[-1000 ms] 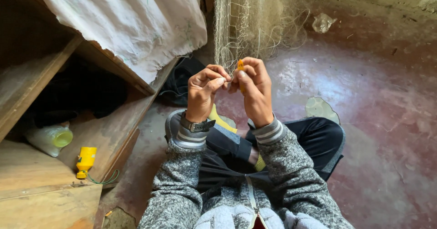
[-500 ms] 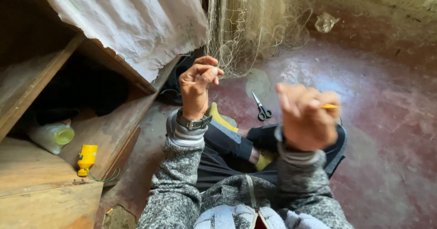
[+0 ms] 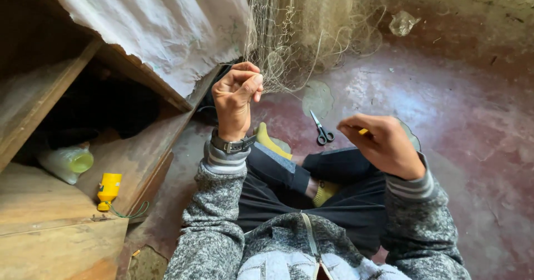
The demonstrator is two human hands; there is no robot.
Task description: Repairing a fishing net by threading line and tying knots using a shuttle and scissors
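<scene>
Nearest, a small yellow netting needle [image 3: 363, 131] is pinched in the right hand [image 3: 384, 145], fingers curled shut round it, above the crossed legs. The left hand [image 3: 236, 97] is raised and closed, a bunch of fishing net [image 3: 289, 41] gripped at its lower edge. The mesh looks light, limp and snaggy, so it's probably best held at a knot. Scissors [image 3: 321, 129] are left on the floor beyond.
</scene>
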